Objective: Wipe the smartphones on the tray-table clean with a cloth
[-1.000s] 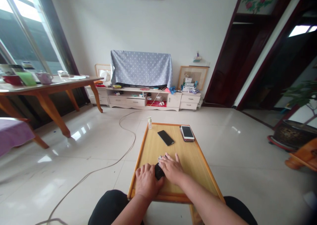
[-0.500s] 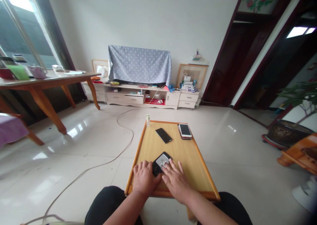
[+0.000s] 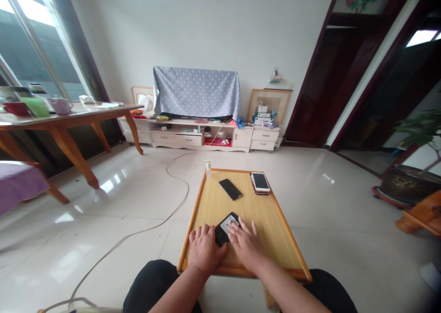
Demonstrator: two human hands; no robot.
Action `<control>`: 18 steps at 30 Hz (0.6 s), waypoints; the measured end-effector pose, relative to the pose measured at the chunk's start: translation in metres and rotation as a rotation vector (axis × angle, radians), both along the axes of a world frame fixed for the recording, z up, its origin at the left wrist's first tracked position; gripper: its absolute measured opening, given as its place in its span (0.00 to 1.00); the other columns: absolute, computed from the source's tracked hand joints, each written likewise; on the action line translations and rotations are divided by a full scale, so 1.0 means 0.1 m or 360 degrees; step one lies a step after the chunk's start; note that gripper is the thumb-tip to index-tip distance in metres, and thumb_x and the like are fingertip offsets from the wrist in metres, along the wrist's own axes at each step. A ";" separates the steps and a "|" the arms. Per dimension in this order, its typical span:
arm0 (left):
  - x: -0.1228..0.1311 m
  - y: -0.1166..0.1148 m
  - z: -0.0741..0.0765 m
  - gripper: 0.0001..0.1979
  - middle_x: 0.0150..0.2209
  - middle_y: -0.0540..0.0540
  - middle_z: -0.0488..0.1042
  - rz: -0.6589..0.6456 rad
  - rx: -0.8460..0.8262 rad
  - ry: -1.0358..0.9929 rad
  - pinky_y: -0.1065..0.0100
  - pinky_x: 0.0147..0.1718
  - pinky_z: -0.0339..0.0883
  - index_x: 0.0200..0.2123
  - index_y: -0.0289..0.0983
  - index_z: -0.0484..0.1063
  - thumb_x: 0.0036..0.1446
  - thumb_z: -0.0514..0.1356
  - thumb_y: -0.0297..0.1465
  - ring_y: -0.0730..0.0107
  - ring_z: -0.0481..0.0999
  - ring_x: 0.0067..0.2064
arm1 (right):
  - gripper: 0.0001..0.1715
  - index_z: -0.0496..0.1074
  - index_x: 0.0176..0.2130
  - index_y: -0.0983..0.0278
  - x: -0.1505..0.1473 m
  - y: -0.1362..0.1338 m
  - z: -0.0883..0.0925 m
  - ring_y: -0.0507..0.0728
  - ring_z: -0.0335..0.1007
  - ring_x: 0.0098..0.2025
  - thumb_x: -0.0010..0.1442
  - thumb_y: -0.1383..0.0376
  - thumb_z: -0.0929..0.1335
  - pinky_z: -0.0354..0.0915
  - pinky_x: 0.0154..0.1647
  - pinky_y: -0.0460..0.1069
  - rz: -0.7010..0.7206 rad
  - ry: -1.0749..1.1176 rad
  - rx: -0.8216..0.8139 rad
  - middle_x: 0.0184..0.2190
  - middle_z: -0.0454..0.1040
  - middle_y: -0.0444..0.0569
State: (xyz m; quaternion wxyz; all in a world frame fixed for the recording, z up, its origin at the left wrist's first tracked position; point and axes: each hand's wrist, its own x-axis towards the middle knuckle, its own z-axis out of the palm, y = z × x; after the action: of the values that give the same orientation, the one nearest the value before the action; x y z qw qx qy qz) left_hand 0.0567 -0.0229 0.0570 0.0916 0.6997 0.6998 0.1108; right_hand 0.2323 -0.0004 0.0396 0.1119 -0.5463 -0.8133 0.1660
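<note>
A phone (image 3: 221, 234) with a black edge and a silvery middle lies at a slant on the near part of the small wooden table (image 3: 206, 202). My left hand (image 3: 206, 248) is against its lower left side, thumb at the near corner and fingers curled beside it, holding it in place. Across the silvery face rest the outstretched fingertips of my right hand (image 3: 246, 245). Something small and whitish shows at those fingertips, too unclear to name. Farther up the table lies a dark phone (image 3: 230, 189), touched by neither hand.
A stack of phones (image 3: 261, 182), white-framed on top, sits at the table's far right. A small pump bottle (image 3: 208, 168) stands at the far left corner. A cable (image 3: 151, 226) runs over the floor on the left. A cloth-covered object (image 3: 196, 92) stands on the white cabinet (image 3: 242, 138).
My right fingertips have shifted slightly over the phone's silvery face. My left hand keeps its place on the phone. The whole view has moved a little.
</note>
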 end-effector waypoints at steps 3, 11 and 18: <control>0.00 0.00 -0.05 0.27 0.51 0.40 0.72 0.0004 0.0034 -0.0010 0.54 0.57 0.50 0.54 0.42 0.70 0.54 0.59 0.49 0.49 0.66 0.56 | 0.33 0.63 0.65 0.49 0.03 0.14 0.04 0.63 0.36 0.74 0.73 0.50 0.46 0.29 0.70 0.71 -0.0232 -0.0035 0.0003 0.69 0.57 0.41; -0.04 0.01 -0.31 0.29 0.56 0.38 0.72 0.0015 0.0283 -0.0054 0.54 0.59 0.48 0.64 0.36 0.59 0.60 0.53 0.34 0.54 0.67 0.57 | 0.32 0.59 0.67 0.47 -0.25 -0.05 0.10 0.60 0.37 0.74 0.74 0.51 0.45 0.28 0.71 0.67 0.0355 0.0196 -0.0136 0.68 0.60 0.39; -0.03 0.01 -0.23 0.40 0.56 0.37 0.72 0.0034 0.0239 -0.0095 0.53 0.60 0.47 0.64 0.35 0.60 0.51 0.62 0.47 0.49 0.66 0.58 | 0.34 0.63 0.65 0.49 -0.15 0.34 0.17 0.62 0.35 0.74 0.73 0.50 0.45 0.26 0.69 0.72 -0.0106 0.0018 -0.0075 0.68 0.59 0.41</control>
State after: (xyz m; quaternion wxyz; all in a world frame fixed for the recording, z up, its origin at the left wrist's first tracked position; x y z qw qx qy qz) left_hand 0.0539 -0.0222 0.0341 0.0583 0.6935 0.6939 0.1847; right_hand 0.2171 0.0339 0.0566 0.1090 -0.5747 -0.7898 0.1845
